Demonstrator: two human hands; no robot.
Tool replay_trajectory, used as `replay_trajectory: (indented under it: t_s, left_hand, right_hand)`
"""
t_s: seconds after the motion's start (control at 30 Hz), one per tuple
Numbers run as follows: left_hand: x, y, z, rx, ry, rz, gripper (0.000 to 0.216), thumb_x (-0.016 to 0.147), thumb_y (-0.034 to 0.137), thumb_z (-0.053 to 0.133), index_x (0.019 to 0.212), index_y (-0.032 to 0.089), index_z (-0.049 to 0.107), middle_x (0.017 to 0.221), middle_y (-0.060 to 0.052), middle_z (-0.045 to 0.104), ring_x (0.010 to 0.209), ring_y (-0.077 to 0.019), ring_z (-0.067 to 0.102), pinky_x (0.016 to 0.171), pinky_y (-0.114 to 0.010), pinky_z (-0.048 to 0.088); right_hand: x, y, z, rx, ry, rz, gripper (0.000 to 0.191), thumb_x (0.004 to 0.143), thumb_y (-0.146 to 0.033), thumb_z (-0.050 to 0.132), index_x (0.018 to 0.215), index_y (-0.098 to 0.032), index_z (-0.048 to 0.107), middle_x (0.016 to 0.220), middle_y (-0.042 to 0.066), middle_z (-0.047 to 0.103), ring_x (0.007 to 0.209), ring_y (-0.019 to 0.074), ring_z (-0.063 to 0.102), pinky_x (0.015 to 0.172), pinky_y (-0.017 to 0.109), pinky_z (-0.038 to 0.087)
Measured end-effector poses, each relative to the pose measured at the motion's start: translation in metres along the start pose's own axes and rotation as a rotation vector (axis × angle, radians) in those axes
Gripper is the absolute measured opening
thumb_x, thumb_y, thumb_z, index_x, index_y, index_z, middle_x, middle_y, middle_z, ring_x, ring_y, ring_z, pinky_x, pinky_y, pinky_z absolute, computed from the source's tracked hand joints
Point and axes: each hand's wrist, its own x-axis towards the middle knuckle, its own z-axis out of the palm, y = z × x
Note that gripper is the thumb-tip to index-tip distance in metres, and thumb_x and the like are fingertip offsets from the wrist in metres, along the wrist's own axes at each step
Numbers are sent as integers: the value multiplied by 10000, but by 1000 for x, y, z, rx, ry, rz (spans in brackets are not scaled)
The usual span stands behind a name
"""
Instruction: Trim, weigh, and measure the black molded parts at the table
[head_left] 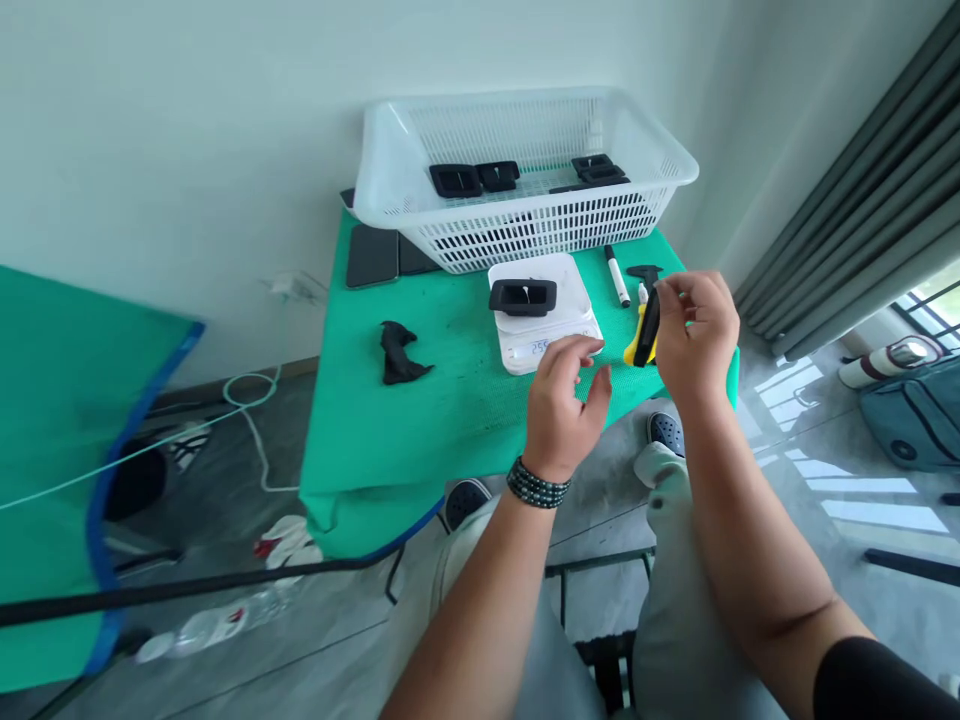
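My left hand [566, 410] hovers at the front edge of a white digital scale [517, 352], its thumb apart from the curled fingers and nothing in it. On the scale's platform rests a black plastic frame [523, 297] with a rectangular opening. The display shows digits too small to read surely. To the right, my right hand [699, 335] pinches a slim black plastic part [648, 328], seen nearly edge-on. Behind that part lies a yellow-handled tool [631, 353], partly covered. A black caliper-like tool [643, 271] and a white marker with black cap [617, 277] lie close by.
A white plastic basket [540, 222] holding several black frames stands at the back of the green-covered table [352, 430]. A black phone-like slab [373, 256] and a crumpled black piece [401, 353] lie at left. A clear bottle [225, 622] is on the floor.
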Motion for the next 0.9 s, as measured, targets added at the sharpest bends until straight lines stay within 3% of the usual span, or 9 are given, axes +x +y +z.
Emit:
replay_trajectory:
  t_s: [0.1,0.17,0.3,0.4,0.5,0.63,0.77,0.9]
  left_hand:
    - [-6,-4,4,-1,-117,-9,371,968,328,654,1311,203,590,1315,-151,679,1057,-233,697,795,-351,583]
    - [-10,-6,5,-6,-201,-34,370,964,366,648,1298,214,594,1263,-143,704,1086,-266,696,822,-381,581]
    - [-13,-4,3,-82,-300,-213,196,991,382,590,1090,221,641,909,-69,739,778,-223,699,646,-322,528]
    - [-12,-2,0,-243,-320,-367,244,963,456,642,937,214,613,731,-15,671,603,-172,638,530,-272,470]
    - [-9,-4,-1,-479,-315,-441,376,933,575,662,950,203,607,768,-23,675,565,-136,615,482,-245,457]
    - [-6,-5,-3,-626,-262,-481,496,897,679,662,968,193,591,678,14,588,544,-113,560,462,-220,444]
    - [-6,0,-7,-597,-207,-530,523,924,709,600,940,187,562,590,52,488,487,-84,441,438,-207,366]
    - [-9,7,-6,-537,-133,-586,581,885,770,596,899,190,561,566,55,463,468,-87,413,412,-222,329]
  right_hand:
    - [-10,0,-1,324,-11,10,181,995,-375,571,884,-237,606,793,4,597,698,154,616,641,312,524]
    - [-16,1,1,485,-32,66,223,999,-444,577,903,-244,600,741,-19,569,613,131,574,576,286,498]
    - [-21,0,6,552,-84,202,290,1002,-526,554,944,-248,613,749,-18,572,580,117,557,528,265,488]
    - [-21,0,9,580,-172,255,279,1011,-499,560,1109,-250,640,820,-6,621,626,120,590,568,267,528]
    - [-24,1,13,728,-405,240,370,991,-555,587,1203,-254,621,824,-16,643,584,118,578,505,260,515]
    - [-33,2,24,891,-805,298,478,926,-679,635,1113,-240,609,828,-16,679,451,107,545,366,260,464]
    - [-41,4,37,939,-860,355,521,875,-728,675,1049,-242,601,873,9,706,470,125,582,370,278,514]
    - [-49,0,44,934,-805,370,530,890,-764,621,1058,-262,647,673,-18,640,488,152,543,379,271,481]
